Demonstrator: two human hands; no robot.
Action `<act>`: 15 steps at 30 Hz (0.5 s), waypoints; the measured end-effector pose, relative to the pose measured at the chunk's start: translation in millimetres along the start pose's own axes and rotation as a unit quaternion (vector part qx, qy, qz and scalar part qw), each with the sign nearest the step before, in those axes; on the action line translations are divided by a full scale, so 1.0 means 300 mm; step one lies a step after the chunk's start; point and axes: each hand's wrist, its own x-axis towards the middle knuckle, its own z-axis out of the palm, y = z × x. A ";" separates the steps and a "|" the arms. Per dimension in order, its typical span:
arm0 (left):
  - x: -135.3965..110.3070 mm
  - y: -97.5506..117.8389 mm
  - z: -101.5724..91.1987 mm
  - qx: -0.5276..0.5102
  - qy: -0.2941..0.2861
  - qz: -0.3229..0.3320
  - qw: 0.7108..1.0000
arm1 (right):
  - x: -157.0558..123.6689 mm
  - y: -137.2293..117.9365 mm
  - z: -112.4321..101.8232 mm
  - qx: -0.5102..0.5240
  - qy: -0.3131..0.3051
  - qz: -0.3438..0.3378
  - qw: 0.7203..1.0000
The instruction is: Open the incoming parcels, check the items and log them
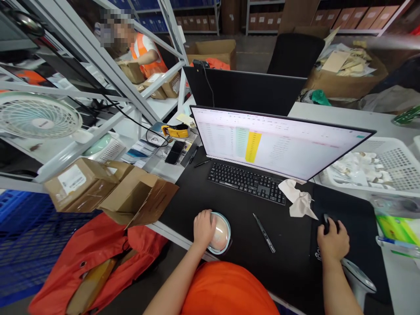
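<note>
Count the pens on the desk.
5. One dark pen on the desk mat between the left hand and right hand; two dark pens beside the phone; a blue pen and a green pen at the right edge. Others may be hidden.

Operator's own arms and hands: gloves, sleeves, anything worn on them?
No gloves: the bare left hand and bare right hand show no ring, watch or band. The bare left forearm and bare right forearm have no sleeve covering them. The only clothing in view is a bright orange garment on the torso.
</note>
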 end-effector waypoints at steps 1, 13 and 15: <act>0.000 0.000 -0.001 0.001 0.001 0.001 1.000 | 0.000 -0.001 0.000 0.000 0.000 0.000 1.000; 0.007 -0.088 -0.007 -0.092 -0.061 -0.121 0.986 | 0.007 -0.017 -0.021 0.013 -0.021 0.017 1.000; 0.002 -0.122 -0.004 -0.155 -0.070 -0.134 0.976 | 0.006 -0.014 -0.018 0.015 -0.019 0.010 1.000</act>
